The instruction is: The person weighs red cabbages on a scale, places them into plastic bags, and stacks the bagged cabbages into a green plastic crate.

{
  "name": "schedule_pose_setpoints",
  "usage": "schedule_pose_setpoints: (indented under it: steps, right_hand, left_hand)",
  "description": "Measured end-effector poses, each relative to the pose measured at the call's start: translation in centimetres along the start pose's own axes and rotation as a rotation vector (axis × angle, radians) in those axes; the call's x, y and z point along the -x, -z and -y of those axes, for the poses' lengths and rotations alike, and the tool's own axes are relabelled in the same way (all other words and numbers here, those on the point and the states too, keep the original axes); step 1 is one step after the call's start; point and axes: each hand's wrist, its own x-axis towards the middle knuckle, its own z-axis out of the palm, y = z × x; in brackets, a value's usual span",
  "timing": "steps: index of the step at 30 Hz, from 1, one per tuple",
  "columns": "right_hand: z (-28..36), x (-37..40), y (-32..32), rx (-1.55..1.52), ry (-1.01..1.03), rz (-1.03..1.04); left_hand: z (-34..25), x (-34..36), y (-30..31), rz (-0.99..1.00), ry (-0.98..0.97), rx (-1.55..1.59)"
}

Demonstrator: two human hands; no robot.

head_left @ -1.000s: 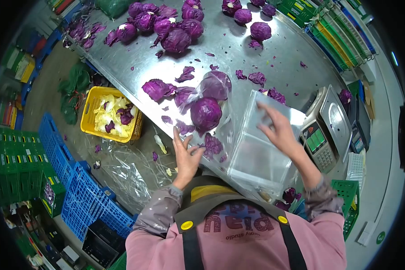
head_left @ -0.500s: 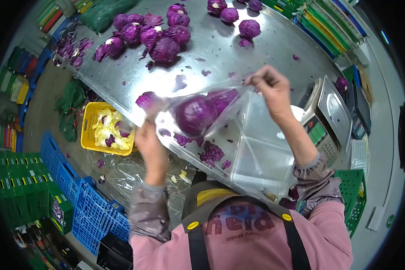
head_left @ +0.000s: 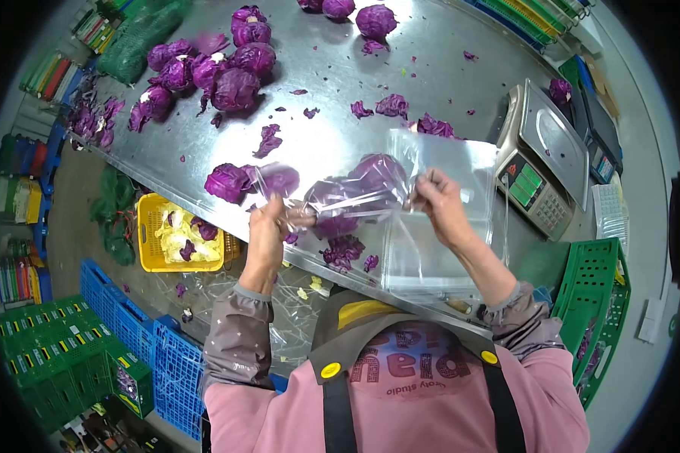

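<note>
Between my two hands a clear plastic bag (head_left: 351, 200) is pulled taut and creased. My left hand (head_left: 268, 230) grips its left end with fingers closed. At the other end, my right hand (head_left: 440, 202) pinches the film between thumb and fingers. Purple cabbage (head_left: 374, 174) shows through the film and partly behind it. A small red cabbage (head_left: 227, 183) lies just beyond my left hand. Under and beside my right hand is a stack of flat clear bags (head_left: 438, 257). Loose purple leaves (head_left: 343, 251) lie near the table's front edge.
A heap of red cabbages (head_left: 234, 89) covers the far left of the metal table (head_left: 317, 57). The weighing scale (head_left: 533, 185) stands at right, above a green crate (head_left: 589, 294). On the floor at left sits a yellow crate (head_left: 149, 257) with pale leaves.
My right hand has come down and nearer my body, and my left hand now grips the bag. The film is stretched lower between the hands. The view has shifted.
</note>
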Motion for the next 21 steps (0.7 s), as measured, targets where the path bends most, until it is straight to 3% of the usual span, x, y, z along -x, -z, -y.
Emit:
schedule_pose_setpoints:
  steps: [3, 6, 12, 14, 18, 20, 21]
  right_hand:
    - [-1.7, 2.0, 0.8, 0.092, -0.177, 0.084]
    - [0.2, 2.9, 0.4, 0.233, -0.236, 0.086]
    - [2.2, -0.1, -2.0, 0.551, 0.076, 0.023]
    - [2.1, -1.5, -2.1, 0.828, 0.391, -0.045]
    - [-2.2, -3.0, 0.0, 0.987, 0.394, -0.126]
    - [-2.5, -2.3, 0.0, 1.028, 0.320, -0.176]
    - [-2.4, -2.3, -0.2, 1.010, 0.311, -0.198]
  left_hand:
    - [3.9, 0.9, 1.0, 0.010, 0.249, 0.056]
    - [5.9, 1.6, 0.9, -0.031, 0.310, 0.192]
    - [6.0, 1.1, 1.6, 0.023, 0.334, 0.168]
    - [5.6, 1.0, 2.1, 0.062, 0.387, 0.186]
    - [5.9, 0.3, 2.2, 0.049, 0.551, 0.291]
    - [6.0, -0.1, 2.8, 0.121, 0.553, 0.182]
    - [3.9, 0.6, 1.8, 0.008, 0.230, -0.305]
